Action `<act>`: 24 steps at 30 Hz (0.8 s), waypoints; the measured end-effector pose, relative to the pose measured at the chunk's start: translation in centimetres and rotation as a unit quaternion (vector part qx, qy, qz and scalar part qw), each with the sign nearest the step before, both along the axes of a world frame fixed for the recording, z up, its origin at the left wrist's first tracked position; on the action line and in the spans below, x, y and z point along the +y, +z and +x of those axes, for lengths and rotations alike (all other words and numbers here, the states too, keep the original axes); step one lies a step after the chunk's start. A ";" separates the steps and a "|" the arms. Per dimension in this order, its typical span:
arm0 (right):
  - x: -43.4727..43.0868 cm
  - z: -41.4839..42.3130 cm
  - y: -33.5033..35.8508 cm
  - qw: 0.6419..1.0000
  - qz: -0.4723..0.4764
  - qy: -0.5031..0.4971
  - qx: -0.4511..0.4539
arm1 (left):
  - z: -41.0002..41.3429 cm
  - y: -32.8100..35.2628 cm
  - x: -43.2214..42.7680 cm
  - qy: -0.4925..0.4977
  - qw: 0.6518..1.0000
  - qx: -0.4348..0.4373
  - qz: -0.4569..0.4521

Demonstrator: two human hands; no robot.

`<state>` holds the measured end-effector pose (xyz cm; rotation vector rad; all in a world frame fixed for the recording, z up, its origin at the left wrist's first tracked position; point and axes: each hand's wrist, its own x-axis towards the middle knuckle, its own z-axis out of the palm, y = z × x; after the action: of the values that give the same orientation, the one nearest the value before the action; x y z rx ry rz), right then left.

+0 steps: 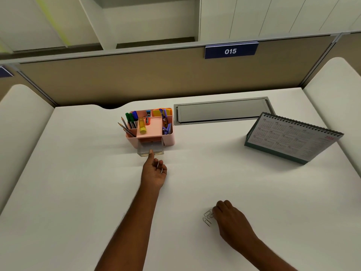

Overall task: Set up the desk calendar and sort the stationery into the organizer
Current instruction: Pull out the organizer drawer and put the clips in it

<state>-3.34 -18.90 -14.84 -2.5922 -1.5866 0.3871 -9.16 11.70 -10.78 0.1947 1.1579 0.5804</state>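
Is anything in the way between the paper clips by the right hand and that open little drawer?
Nothing visible. Bare desk lies between the paper clips and the open drawer; only the person's own left hand sits at the drawer's front, thumb on it.

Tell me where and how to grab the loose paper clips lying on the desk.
Pinch the paper clips from straight above, at the tangled wire loops in the middle of the heap. They lie flat on the desk, so no side gives an edge to get under. The right hand, at their right side, is probably best placed.
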 end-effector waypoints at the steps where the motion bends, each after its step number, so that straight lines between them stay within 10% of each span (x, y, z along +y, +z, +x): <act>1: 0.1 0.0 0.1 1.000 -0.001 0.005 -0.003 | 0.0 0.0 0.0 0.000 1.000 -0.001 0.001; 17: 0.6 -0.2 0.4 1.000 -0.012 -0.002 -0.028 | -1.0 0.5 -4.1 -0.136 0.988 0.045 0.060; 24: 1.3 0.2 -0.5 0.999 0.020 -0.028 -0.021 | -2.4 -0.3 -11.2 -0.399 0.857 0.162 0.283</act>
<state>-3.14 -17.57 -15.30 -2.6259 -1.5134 0.2943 -11.58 0.52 -11.04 1.2605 1.0743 0.1189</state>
